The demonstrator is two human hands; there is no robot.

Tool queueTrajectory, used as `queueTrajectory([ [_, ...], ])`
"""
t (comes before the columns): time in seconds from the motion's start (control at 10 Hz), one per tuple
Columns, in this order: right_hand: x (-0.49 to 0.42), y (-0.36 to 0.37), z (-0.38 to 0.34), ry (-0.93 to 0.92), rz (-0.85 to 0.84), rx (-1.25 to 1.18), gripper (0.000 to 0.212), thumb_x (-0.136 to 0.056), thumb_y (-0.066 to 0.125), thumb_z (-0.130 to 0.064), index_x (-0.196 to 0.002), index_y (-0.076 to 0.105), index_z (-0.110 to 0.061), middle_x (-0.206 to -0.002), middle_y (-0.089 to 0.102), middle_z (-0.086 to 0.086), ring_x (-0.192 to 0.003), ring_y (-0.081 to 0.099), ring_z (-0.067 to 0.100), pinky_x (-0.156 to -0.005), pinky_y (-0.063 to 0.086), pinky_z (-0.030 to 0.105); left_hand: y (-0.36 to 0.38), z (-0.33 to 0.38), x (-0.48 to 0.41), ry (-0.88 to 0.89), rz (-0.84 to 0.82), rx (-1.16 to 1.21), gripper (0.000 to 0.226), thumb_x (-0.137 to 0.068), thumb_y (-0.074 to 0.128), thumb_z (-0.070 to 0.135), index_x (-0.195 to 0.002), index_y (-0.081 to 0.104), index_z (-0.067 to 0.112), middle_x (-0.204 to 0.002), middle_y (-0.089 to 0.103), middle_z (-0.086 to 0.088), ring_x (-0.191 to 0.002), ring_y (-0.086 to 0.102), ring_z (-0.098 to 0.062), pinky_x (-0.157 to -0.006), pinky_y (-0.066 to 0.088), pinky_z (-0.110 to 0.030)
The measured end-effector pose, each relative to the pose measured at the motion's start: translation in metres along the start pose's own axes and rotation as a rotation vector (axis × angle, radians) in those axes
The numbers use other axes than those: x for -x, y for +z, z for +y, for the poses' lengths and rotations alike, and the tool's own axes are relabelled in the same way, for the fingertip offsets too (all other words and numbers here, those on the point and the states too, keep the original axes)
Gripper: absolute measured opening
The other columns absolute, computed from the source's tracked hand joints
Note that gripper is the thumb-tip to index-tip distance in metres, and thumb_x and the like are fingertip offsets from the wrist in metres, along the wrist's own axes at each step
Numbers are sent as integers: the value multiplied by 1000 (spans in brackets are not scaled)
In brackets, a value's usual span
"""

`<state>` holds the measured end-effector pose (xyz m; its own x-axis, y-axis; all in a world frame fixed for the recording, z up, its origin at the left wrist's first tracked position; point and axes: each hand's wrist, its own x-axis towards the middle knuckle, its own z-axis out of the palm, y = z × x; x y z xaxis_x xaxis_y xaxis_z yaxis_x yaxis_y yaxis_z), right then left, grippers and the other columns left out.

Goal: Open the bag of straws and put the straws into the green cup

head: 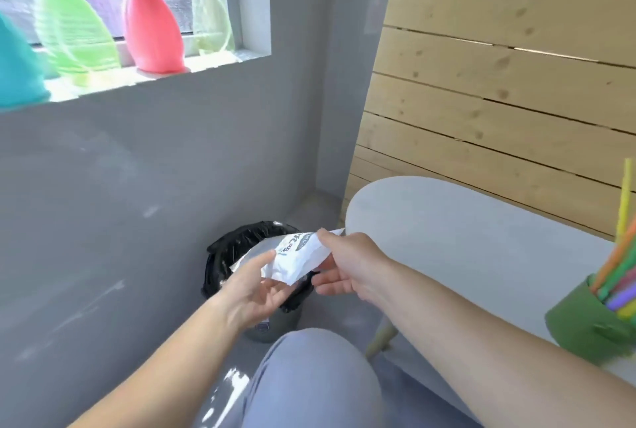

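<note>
A white plastic bag (297,257) with printed lettering hangs crumpled above a bin lined in black. My right hand (347,266) pinches its upper edge between thumb and fingers. My left hand (254,286) lies palm up under the bag's lower end, thumb on top of it and fingers fairly straight. At the right edge of the view the green cup (581,324) stands on the white table (464,242), with several coloured straws (619,273) sticking out of it.
The bin with the black liner (237,245) stands on the grey floor against the grey wall, left of the table. My knee in blue trousers (309,376) is below the hands. Spray bottles (151,25) line the window sill. A wooden slat wall (499,83) backs the table.
</note>
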<state>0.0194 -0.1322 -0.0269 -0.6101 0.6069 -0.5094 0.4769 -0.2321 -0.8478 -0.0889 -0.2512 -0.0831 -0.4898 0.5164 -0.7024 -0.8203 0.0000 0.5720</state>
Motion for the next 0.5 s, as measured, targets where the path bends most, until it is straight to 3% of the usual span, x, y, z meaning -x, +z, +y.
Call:
queueTrajectory([
  [0.1,-19,15,11,47,15,18,45,-100,54,-43,-117,62,-2,-100,74,19,-65,74,25,-56,62,33,-8,-3,-16,-25,-9,-41,19,-105,62,19,-107,68,1,-99,70,-21,-84,71,-32,-54,66,-39],
  [0.3,-34,26,31,114,4,-4,34,-102,51,-41,-115,51,-9,-106,66,15,-88,75,32,-79,64,47,-24,-10,-37,-31,33,-272,41,-102,68,39,-129,63,9,-113,60,-23,-100,68,-34,-65,65,-48],
  [0.4,-26,16,33,111,13,-3,41,-102,52,-41,-124,52,-7,-112,63,16,-94,73,34,-80,63,47,-25,-12,-39,-47,54,-378,43,-99,68,46,-123,65,10,-112,67,-20,-98,71,-32,-76,66,-50],
  [0.5,-11,-4,34,77,21,-7,42,-103,48,-39,-124,56,-2,-116,65,18,-97,73,35,-84,62,48,-19,-15,-32,49,131,-419,27,-102,66,40,-105,63,13,-101,68,-13,-96,71,-27,-94,62,-53],
])
